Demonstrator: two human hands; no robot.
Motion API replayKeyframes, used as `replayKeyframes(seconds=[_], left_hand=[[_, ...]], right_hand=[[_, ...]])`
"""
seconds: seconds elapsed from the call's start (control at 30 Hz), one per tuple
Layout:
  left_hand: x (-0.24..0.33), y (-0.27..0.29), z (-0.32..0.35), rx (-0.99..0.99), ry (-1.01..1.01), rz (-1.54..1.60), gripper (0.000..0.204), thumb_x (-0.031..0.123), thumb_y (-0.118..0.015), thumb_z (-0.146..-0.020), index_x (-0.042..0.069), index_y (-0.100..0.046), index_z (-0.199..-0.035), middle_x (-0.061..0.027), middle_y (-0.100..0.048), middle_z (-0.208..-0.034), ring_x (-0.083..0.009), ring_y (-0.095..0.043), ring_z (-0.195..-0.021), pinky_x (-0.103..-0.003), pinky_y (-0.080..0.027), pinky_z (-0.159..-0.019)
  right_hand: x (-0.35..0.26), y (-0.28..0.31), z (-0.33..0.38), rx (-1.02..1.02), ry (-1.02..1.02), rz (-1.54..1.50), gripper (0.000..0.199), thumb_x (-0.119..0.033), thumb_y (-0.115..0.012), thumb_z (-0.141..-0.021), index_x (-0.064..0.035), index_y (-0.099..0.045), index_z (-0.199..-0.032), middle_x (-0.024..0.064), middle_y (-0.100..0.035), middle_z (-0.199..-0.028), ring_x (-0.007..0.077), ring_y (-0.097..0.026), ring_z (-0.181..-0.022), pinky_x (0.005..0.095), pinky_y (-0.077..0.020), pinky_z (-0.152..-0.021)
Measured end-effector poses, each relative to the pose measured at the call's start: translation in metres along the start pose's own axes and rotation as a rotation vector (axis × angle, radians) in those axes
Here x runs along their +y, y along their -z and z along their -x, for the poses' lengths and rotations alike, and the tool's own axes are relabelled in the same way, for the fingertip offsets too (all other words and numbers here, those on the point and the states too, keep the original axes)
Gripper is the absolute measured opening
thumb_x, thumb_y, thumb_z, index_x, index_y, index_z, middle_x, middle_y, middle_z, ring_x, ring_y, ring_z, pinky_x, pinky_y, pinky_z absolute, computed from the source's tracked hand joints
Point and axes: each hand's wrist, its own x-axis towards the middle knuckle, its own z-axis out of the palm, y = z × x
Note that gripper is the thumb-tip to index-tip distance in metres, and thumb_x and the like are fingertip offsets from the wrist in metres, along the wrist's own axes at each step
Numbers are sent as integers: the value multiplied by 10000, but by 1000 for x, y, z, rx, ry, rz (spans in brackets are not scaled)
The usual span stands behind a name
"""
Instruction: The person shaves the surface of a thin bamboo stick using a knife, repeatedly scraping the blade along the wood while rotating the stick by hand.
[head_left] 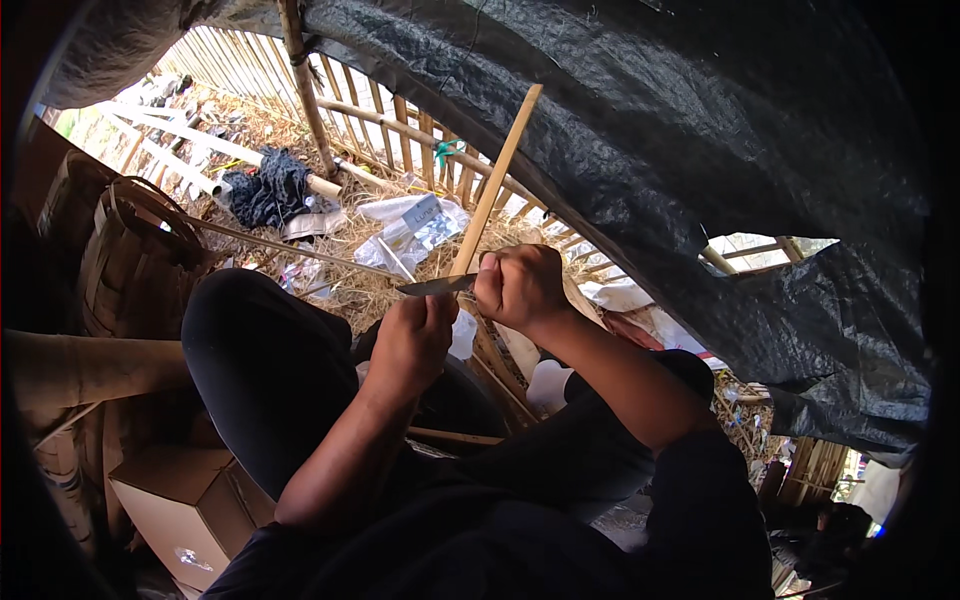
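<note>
- The long pale bamboo strip [495, 180] rises from my right hand [520, 288], its long axis slanting up and to the right toward the black plastic tarp [700, 130].
- My right fingers [505, 268] are curled tight around the strip's lower part; this hand is the nearer one.
- My left hand [412, 340], just below and to the left, is closed on a grey metal knife [435, 286], blade lying across toward the strip.
- A woven bamboo basket [125, 260] and a brown cardboard box [185, 510] sit at left; contents hidden.
</note>
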Motion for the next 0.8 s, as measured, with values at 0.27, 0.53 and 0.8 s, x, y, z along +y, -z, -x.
replayKeyframes(seconds=[0.27, 0.53, 0.8], left_hand=[[10, 3, 15, 23, 12, 10, 546, 378, -348, -1045, -8, -543, -712, -113, -474, -534, -237, -484, -496, -390, -402, -536], [10, -3, 19, 28, 34, 34, 515, 360, -383, -1044, -1, -563, -724, -74, -457, -517, -155, -468, -484, -340, -402, -509], [22, 7, 26, -95, 123, 251, 564, 502, -392, -1014, 50, -552, -716, 44, -431, -527, -37, -377, -424, -219, -283, -399]], right_hand=[[69, 17, -26, 209, -301, 417, 401, -196, -503, -836, -20, -584, -484, 215, -552, -487, 400, -578, -444, 456, -511, -495], [-11, 15, 6, 4, -209, 76, 411, -155, -519, -841, -26, -515, -451, 221, -518, -478, 414, -562, -477, 491, -461, -527], [90, 45, -40, 118, -484, 286, 478, -248, -396, -890, 18, -586, -541, 269, -582, -607, 473, -589, -595, 540, -493, -625]])
